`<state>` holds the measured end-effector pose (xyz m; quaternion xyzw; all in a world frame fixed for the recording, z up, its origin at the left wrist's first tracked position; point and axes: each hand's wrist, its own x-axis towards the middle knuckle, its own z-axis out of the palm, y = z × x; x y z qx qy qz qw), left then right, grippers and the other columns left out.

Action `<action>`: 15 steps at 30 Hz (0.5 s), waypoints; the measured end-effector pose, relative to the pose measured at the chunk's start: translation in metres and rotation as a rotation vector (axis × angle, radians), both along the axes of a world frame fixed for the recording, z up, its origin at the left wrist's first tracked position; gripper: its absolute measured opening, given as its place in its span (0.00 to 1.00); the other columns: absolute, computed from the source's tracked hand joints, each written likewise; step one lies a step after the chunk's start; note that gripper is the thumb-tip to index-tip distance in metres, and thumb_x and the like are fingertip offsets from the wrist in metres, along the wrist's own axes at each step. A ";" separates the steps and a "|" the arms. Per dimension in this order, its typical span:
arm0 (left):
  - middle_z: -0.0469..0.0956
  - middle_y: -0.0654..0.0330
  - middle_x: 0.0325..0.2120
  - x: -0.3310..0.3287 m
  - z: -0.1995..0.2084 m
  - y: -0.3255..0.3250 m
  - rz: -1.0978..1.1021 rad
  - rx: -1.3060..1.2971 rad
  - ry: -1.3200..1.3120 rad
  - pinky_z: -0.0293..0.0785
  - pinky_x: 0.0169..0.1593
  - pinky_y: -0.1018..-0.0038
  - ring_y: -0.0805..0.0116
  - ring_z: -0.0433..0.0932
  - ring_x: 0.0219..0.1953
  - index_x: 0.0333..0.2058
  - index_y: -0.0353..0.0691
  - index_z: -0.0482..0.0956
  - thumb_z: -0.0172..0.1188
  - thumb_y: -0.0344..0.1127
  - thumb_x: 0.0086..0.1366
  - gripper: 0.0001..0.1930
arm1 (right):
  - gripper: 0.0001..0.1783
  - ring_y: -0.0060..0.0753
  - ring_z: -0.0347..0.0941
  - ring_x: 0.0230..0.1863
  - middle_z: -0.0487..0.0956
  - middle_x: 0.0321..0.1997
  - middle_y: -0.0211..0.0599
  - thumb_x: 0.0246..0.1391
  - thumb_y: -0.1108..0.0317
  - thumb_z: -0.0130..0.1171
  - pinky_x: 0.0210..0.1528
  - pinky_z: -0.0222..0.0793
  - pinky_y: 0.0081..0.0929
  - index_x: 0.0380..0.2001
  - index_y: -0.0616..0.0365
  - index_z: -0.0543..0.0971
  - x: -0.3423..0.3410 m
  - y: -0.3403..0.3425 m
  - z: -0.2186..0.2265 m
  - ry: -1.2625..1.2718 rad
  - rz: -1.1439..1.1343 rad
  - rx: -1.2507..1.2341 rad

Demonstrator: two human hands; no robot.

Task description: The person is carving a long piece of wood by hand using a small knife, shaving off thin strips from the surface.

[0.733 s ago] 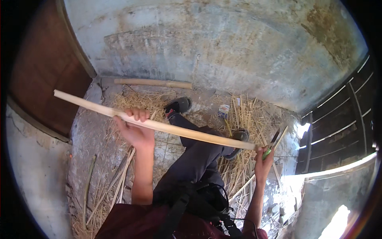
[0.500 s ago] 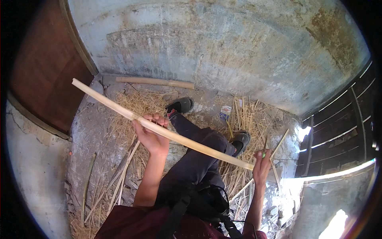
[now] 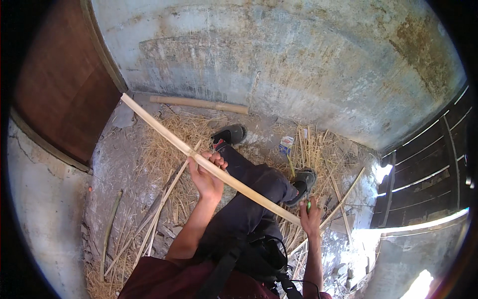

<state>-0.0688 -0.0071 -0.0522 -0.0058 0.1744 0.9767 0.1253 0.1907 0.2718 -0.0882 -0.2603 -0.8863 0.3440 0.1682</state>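
A long pale split bamboo strip (image 3: pixel 249 192) slants across my lap, its far end up at the left and its near end down at the right. My left hand (image 3: pixel 206 180), palm up, is closed around the strip near its middle. My right hand (image 3: pixel 311 221) sits at the lower right end of the strip, fingers closed around a green-handled knife (image 3: pixel 308 205). Only a bit of the green handle shows between the fingers; the blade is thin and hard to make out. Whether the right fingers also grip the strip's end is unclear.
Straw-like shavings (image 3: pixel 174 137) and loose bamboo strips (image 3: pixel 158 212) litter the floor around my legs. A bamboo pole (image 3: pixel 199 103) lies along the wall (image 3: pixel 279 60). A green stick (image 3: pixel 112 219) is at the left, and a small blue-white packet (image 3: pixel 286 144) beyond my shoe (image 3: pixel 302 185).
The strip has swung steeper, its far end shifting right. My right hand has moved left and slightly down; my left hand has moved slightly right with the strip.
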 end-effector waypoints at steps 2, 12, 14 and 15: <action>0.81 0.59 0.40 -0.001 -0.002 -0.003 -0.023 -0.064 0.014 0.74 0.53 0.62 0.65 0.77 0.42 0.47 0.46 0.80 0.39 0.70 0.81 0.33 | 0.14 0.61 0.79 0.23 0.76 0.19 0.48 0.72 0.59 0.62 0.27 0.69 0.48 0.41 0.59 0.74 -0.002 -0.001 0.000 0.029 0.009 -0.044; 0.84 0.50 0.54 -0.009 -0.010 -0.060 -0.464 -1.039 0.242 0.77 0.57 0.63 0.63 0.79 0.55 0.60 0.33 0.79 0.45 0.68 0.79 0.39 | 0.16 0.43 0.84 0.23 0.80 0.18 0.41 0.71 0.57 0.65 0.27 0.74 0.38 0.42 0.60 0.77 0.004 0.021 -0.003 -0.016 0.020 -0.133; 0.85 0.48 0.52 -0.008 0.006 -0.087 -0.685 -1.379 0.435 0.78 0.56 0.63 0.61 0.82 0.54 0.56 0.31 0.82 0.51 0.66 0.78 0.37 | 0.15 0.32 0.78 0.20 0.78 0.17 0.38 0.70 0.63 0.64 0.26 0.71 0.33 0.37 0.61 0.73 0.001 0.017 0.007 -0.011 0.031 -0.132; 0.86 0.48 0.49 -0.006 0.020 -0.101 -0.787 -1.516 0.573 0.79 0.56 0.63 0.59 0.83 0.52 0.54 0.32 0.84 0.55 0.65 0.77 0.35 | 0.15 0.33 0.78 0.20 0.78 0.17 0.39 0.70 0.62 0.65 0.26 0.71 0.34 0.37 0.62 0.73 -0.001 0.016 0.008 -0.015 0.048 -0.101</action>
